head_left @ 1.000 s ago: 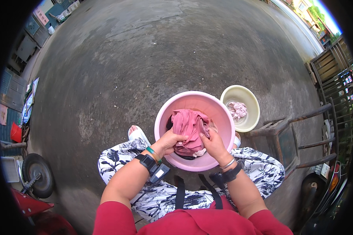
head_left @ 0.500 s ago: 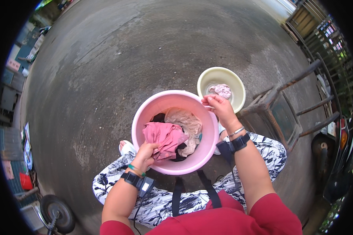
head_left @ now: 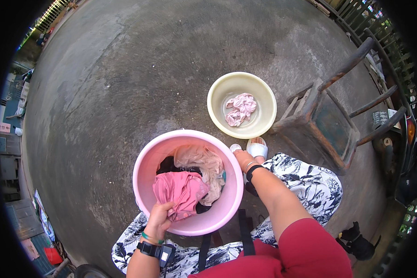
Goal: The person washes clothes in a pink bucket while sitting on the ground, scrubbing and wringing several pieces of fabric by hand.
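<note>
Left hand: my left hand (head_left: 161,217) is closed on the pink garment (head_left: 180,192), gripping its near edge just inside the rim of the pink basin (head_left: 146,160).
Right hand: my right hand (head_left: 242,160) rests at the far right rim of the pink basin; its fingers curl out of clear sight, so I cannot tell whether it grips anything or simply lies against the edge.
Pink garment: bunched and wet-looking, it sits in the basin directly ahead of the left hand.
Other laundry in the basin: a beige cloth (head_left: 201,164) lies beyond and to the right of the pink garment, with a dark cloth (head_left: 171,165) under both.
Done so far: I judge one piece finished (a pale pink cloth (head_left: 240,109) lies alone in the yellow basin (head_left: 217,95), well beyond the right hand).
Left to do: I judge that most remains, since three pieces sit in the pink basin.
Around: a worn wooden chair (head_left: 331,123) stands to the right of the right hand, near the yellow basin; a white sandal (head_left: 257,148) sits just beyond the right wrist; a small dark animal (head_left: 356,238) lies behind my right elbow.
In the way: nothing lies between the two basins except bare concrete ground (head_left: 125,78); the chair is close beside the yellow basin but not touching it.
</note>
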`<state>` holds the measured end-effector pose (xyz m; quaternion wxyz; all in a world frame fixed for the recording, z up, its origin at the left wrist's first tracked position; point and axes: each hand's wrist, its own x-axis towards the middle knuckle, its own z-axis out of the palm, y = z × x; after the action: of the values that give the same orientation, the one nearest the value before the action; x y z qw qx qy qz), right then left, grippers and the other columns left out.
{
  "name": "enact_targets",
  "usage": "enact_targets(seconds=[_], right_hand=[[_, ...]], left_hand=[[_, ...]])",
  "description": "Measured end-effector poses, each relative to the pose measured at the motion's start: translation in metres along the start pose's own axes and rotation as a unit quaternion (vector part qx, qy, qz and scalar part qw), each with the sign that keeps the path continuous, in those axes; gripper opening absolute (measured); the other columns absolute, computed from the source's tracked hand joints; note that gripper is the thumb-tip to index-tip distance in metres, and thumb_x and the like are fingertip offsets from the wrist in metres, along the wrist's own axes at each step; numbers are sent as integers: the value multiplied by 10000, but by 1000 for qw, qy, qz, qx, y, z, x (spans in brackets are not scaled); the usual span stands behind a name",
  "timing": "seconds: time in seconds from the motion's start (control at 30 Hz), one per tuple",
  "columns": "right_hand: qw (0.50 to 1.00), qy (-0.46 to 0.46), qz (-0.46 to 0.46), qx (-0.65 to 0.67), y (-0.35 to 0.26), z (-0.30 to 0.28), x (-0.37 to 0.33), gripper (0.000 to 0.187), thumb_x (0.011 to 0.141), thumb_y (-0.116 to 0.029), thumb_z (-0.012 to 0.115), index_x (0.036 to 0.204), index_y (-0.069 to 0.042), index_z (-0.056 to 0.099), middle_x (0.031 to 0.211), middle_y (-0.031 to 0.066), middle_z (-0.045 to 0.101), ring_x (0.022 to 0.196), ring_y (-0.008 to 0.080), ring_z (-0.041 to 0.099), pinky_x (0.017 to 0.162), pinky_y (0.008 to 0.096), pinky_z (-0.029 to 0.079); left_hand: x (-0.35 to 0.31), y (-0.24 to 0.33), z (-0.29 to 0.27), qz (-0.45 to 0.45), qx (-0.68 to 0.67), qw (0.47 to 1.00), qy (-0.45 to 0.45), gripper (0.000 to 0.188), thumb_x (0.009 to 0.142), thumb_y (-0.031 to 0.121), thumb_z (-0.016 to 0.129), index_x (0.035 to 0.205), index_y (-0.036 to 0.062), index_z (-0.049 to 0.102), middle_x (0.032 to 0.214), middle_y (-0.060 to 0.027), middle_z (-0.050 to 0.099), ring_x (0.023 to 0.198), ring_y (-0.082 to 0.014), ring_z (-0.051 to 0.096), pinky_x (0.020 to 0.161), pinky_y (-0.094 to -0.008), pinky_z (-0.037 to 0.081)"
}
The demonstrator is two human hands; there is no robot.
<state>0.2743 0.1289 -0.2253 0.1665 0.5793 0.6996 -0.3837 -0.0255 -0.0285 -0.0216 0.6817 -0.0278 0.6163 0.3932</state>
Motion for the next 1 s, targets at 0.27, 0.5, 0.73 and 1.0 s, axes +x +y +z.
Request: enact_targets(seconds=[0.27, 0.5, 0.73, 1.0], right_hand=[[999, 12, 28, -13, -4, 23, 17, 393, 865, -146, 367, 1245, -78, 440, 1405, 58, 305, 1132, 292, 467, 913, 382, 425], [994, 81, 23, 69, -7, 11, 11, 303, 848, -180, 403, 1054, -54, 586, 1221, 139, 504, 1000, 326, 551, 857, 389, 449], [805, 181, 154, 544, 36, -5, 16, 292, 883, -335, 463, 866, -66, 575, 757, 64, 584, 660, 166, 591, 559, 283, 473], [620, 85, -62, 777, -91, -152, -103, 112, 853, -179, 586, 853, -73, 550, 668, -3, 492, 585, 102, 502, 538, 221, 444]], left_hand=[[-5, 11, 21, -41, -16, 999, 14, 254, 765, -72, 518, 998, 30, 510, 636, -25, 526, 513, -134, 535, 526, -388, 561], [3, -3, -3, -12, 5, 1000, -23, 402, 784, -51, 502, 1179, -56, 428, 1024, -204, 572, 802, -306, 630, 643, -436, 570], [7, 1, 13, 18, -8, 999, -44, 384, 737, -94, 532, 1104, 0, 468, 829, -97, 581, 634, -172, 595, 544, -399, 566], [-7, 5, 24, 86, -22, 987, -131, 513, 706, -84, 567, 1189, 18, 432, 1076, -111, 563, 832, -169, 604, 687, -262, 516]])
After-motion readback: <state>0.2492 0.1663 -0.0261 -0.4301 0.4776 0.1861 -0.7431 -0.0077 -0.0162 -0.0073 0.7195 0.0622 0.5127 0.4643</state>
